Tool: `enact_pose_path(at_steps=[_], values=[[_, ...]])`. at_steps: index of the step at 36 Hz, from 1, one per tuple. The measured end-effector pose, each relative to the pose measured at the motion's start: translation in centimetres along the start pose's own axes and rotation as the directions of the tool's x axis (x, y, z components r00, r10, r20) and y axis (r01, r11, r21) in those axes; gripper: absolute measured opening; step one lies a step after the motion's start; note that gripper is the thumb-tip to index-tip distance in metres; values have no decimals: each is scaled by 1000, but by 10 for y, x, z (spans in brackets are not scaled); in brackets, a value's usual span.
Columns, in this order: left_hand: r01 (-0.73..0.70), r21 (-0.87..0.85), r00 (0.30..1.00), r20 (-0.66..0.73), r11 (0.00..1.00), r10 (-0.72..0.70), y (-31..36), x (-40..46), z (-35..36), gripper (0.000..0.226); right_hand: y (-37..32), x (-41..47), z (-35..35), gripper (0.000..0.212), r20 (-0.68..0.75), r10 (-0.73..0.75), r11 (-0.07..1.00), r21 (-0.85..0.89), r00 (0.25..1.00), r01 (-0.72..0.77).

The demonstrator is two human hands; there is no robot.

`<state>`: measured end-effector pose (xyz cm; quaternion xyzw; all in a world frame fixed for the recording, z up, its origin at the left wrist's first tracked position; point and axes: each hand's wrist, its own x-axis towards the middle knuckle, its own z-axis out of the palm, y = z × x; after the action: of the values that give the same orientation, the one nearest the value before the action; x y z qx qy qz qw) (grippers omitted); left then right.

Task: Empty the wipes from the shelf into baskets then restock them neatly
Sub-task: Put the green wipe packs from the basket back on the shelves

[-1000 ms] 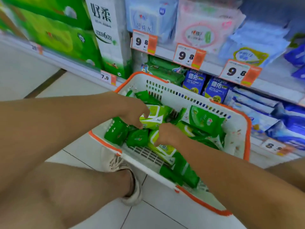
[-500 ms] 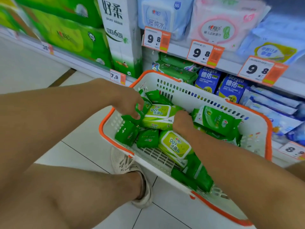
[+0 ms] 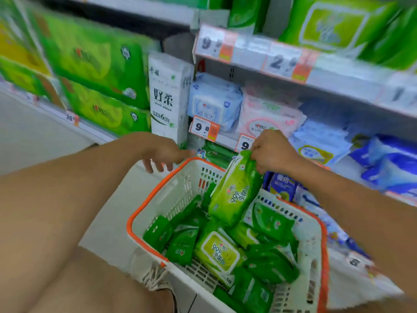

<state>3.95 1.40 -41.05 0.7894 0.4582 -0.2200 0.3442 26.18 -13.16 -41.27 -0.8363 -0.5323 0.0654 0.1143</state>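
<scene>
The right hand [image 3: 272,152] pinched the top edge of a lime wipes pack [image 3: 235,190], dangling it above the basket [image 3: 144,206]; the left hand [image 3: 163,154] hovered loose and empty beyond the basket's far rim. Better, I reckoned, to support its base and slide it flat onto the shelf [image 3: 228,141] behind the basket.

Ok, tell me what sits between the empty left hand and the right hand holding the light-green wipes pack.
Head view: only the basket's orange rim and dark-green packs on the low shelf lie between left hand and right hand gripping the light-green wipes pack.
</scene>
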Motion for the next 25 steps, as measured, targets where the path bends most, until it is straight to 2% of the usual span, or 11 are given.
enact_pose_path(at_steps=[3, 5, 6, 8, 10, 11, 13, 17, 18, 22, 25], values=[[55, -429, 993, 117, 902, -5, 10, -12, 1, 105, 5, -20, -84, 16, -158, 16, 944, 329, 987, 37], [70, -656, 962, 244, 751, 123, 27, -18, 7, 123, 9, -42, -127, 18, -352, 7, 847, 499, 936, 181], [64, -785, 937, 260, 616, 233, 37, -20, 10, 120, 11, -52, -134, 23, -408, -3, 786, 563, 913, 254], [15, -983, 888, 97, 184, 450, 73, -32, 9, 95, 18, -72, -141, 33, -491, -41, 714, 595, 870, 370], [-59, -970, 862, -169, -237, 478, 111, -53, 3, 63, 28, -86, -136, 32, -531, -53, 685, 597, 845, 418], [-134, -933, 857, -278, -333, 434, 125, -60, 0, 51, 34, -88, -133, 31, -543, -35, 673, 608, 839, 422], [-261, -898, 844, -391, -354, 368, 142, -71, -4, 38, 53, -82, -129, 33, -505, -11, 572, 705, 863, 420], [-389, -869, 777, -487, -305, 399, 151, -81, -3, 39, 70, -74, -146, 85, -142, -127, -121, 985, 982, 127], [-418, -865, 755, -500, -277, 424, 153, -83, -3, 47, 70, -71, -151, 94, -132, -131, -134, 984, 982, 115], [-503, -845, 707, -522, -181, 477, 164, -87, -1, 55, 62, -58, -151, 107, -202, 56, 149, 970, 978, 192], [-532, -832, 704, -538, -159, 464, 174, -85, 2, 52, 64, -58, -150, 98, -214, 111, 151, 969, 971, 196]])
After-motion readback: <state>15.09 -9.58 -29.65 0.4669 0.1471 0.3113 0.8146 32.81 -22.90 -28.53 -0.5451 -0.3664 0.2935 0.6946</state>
